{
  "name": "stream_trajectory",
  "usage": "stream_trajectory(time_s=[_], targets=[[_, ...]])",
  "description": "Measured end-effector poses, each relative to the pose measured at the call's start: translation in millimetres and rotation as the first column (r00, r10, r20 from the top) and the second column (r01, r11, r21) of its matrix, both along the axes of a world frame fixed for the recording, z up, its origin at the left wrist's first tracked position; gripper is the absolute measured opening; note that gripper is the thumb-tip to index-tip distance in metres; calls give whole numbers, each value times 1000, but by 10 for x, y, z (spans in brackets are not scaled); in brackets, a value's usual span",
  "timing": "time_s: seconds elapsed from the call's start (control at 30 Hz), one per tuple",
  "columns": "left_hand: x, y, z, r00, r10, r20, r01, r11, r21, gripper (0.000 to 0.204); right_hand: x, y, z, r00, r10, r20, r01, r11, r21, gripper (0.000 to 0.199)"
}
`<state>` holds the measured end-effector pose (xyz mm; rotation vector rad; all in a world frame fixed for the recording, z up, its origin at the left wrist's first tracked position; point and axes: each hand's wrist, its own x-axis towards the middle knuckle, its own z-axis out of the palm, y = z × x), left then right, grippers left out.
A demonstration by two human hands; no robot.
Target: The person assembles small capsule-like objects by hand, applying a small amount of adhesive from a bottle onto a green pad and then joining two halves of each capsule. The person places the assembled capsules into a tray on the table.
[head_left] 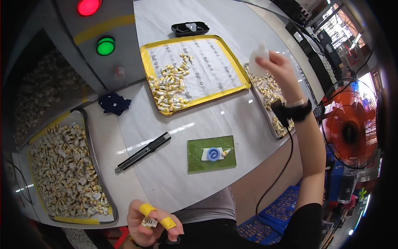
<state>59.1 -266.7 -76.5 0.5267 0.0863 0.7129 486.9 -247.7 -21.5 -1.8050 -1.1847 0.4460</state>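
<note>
My left hand point(154, 224), with yellow tape on two fingers, is closed on a small white piece with dark stripes point(149, 222) near the table's front edge. My right hand point(280, 70) is raised at the upper right, gripping a translucent white bottle point(260, 58). Beneath that arm, a long tray point(281, 133) holds many small yellow-and-white pieces. A yellow-rimmed tray point(203, 98), lined with printed white paper, has similar pieces piled along its left side. On the green plate point(199, 164) are a blue round piece point(213, 154) on white paper and one yellow-and-white piece point(226, 152).
A utility knife point(143, 152) lies mid-table. At left, a tray point(108, 182) is heaped with small pieces beside a grey machine with a red light point(88, 6) and a green button point(105, 45). Dark blue cloth point(114, 103), a black dish point(190, 29) and an orange fan point(349, 128) are around.
</note>
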Motion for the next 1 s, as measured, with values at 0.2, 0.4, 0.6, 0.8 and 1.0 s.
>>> stream_trajectory(time_s=[0.2,0.4,0.6,0.8,1.0], targets=[[-101,12,-19,999,-52,11,52,998,-21,33,875,643,-284,966,-79,246,137,964,-226,41],[-156,23,-92,1000,29,-1,-29,999,-27,28,551,534,-298,756,-227,614,301,953,-18,47],[-128,47,-84,994,11,-107,-12,1000,-12,31,-235,789,-137,847,255,467,-173,962,-210,26],[-270,-44,-345,993,-75,-86,83,992,98,36,-502,1314,-376,770,367,522,-242,925,-293,16],[49,-48,-348,986,-132,-99,137,990,41,32,-145,1133,-637,751,317,580,-261,948,-181,8]])
